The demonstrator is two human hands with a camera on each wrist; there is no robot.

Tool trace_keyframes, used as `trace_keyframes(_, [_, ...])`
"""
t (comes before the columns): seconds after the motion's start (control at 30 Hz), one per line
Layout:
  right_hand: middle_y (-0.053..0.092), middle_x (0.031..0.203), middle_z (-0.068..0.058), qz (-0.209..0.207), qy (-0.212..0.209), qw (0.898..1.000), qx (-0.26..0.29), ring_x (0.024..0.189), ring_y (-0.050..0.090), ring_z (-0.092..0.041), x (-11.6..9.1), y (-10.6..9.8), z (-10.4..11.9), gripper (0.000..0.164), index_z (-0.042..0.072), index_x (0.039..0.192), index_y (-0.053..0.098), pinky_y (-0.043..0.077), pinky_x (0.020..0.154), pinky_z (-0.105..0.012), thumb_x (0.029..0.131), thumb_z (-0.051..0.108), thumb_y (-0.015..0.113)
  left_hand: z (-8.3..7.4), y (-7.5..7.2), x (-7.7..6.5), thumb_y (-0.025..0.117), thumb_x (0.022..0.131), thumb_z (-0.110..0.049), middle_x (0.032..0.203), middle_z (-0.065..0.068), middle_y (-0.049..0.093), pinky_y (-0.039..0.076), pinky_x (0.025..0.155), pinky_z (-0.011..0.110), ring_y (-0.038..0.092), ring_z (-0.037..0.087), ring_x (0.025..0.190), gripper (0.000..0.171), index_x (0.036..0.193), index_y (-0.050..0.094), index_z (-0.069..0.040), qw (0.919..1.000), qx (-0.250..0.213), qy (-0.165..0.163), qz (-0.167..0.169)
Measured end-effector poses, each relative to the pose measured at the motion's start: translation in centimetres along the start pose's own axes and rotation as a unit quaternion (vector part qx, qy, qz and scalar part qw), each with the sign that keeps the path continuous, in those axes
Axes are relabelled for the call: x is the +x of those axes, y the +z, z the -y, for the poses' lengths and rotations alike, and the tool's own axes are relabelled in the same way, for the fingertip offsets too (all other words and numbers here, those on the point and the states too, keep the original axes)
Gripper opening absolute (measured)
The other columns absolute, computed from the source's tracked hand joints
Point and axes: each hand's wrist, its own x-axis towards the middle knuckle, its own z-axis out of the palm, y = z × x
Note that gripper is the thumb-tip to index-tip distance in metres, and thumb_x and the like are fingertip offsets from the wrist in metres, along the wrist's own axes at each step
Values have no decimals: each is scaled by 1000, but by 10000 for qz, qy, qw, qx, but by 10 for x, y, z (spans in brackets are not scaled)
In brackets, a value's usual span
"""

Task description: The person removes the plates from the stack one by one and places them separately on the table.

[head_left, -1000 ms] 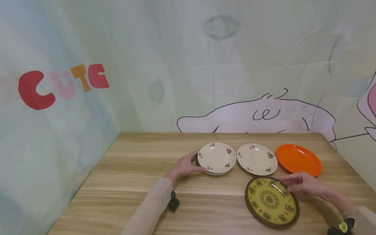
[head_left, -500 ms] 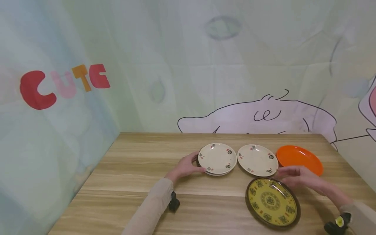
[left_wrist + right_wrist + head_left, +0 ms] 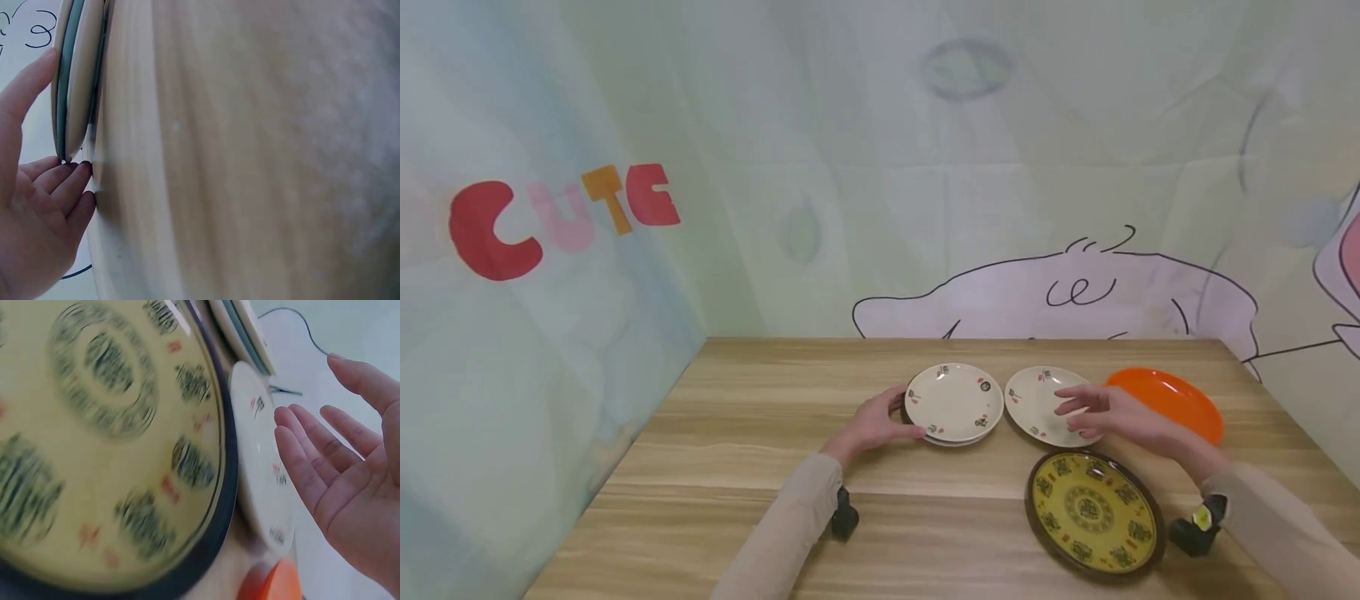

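Two cream round plates with small red and black motifs are already stacked (image 3: 953,404) on the pale wooden table (image 3: 737,450), and their left edge is touched by the left hand (image 3: 871,425), its fingers only loosely curved against the rim. A third matching cream plate (image 3: 1036,398) lies unstacked just beside them; above it the right hand (image 3: 1101,412) is held with fingers spread, gripping nothing. A yellow patterned dark-rimmed plate (image 3: 1093,515) and an orange oval plate (image 3: 1180,398) also lie apart.

Orange plate (image 3: 1172,398), yellow patterned plate (image 3: 1093,514)
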Motion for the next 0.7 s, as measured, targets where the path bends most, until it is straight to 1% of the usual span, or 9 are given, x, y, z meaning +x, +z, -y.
trace_keyframes(0.1, [52, 124, -21, 15, 73, 10000, 17, 106, 55, -29, 10, 5, 8, 57, 2, 136, 37, 52, 81, -34, 88, 24, 59, 0, 1, 0, 76, 70, -40, 139, 14, 40, 29, 107, 38, 40, 25, 126, 90, 138, 32, -2, 10000, -42, -1, 4])
trace_keyframes(0.23, [50, 125, -24, 44, -92, 9999, 19, 104, 56, -28, 23, 14, 14, 60, -2, 136, 34, 53, 80, -34, 87, 20, 60, 1, 0, 0, 76, 69, -40, 140, 14, 39, 29, 107, 37, 39, 24, 127, 90, 139, 32, -3, 10000, -36, -13, 25])
trace_keyframes(0.33, [47, 126, -27, -37, -181, 9998, -38, 102, 57, -29, 31, 21, 15, 64, -4, 137, 32, 54, 78, -34, 85, 18, 62, 1, 1, 0, 76, 69, -40, 140, 14, 38, 29, 107, 36, 39, 24, 127, 90, 139, 32, -3, 10000, -63, -21, 31])
trace_keyframes(0.5, [45, 129, -27, -182, -63, 9998, -102, 102, 57, -30, 41, 33, 16, 69, -1, 139, 29, 54, 76, -35, 84, 21, 65, 2, 1, 0, 77, 70, -39, 140, 14, 39, 29, 107, 37, 39, 25, 126, 89, 138, 33, -4, 9998, -176, -13, -1])
trace_keyframes(0.6, [45, 128, -27, -271, -108, 9994, -164, 103, 56, -31, 46, 38, 15, 69, -2, 138, 30, 55, 74, -34, 83, 21, 65, 2, 1, 1, 77, 69, -39, 140, 13, 39, 29, 107, 37, 40, 25, 126, 88, 138, 34, -4, 9999, -168, -12, -14])
trace_keyframes(0.7, [46, 127, -29, -343, -235, 9990, -155, 100, 58, -30, 51, 41, 13, 68, -5, 137, 30, 55, 70, -33, 84, 18, 65, 2, 1, 2, 76, 69, -40, 140, 13, 39, 29, 107, 37, 40, 24, 126, 89, 138, 33, -5, 9999, -115, 1, -9])
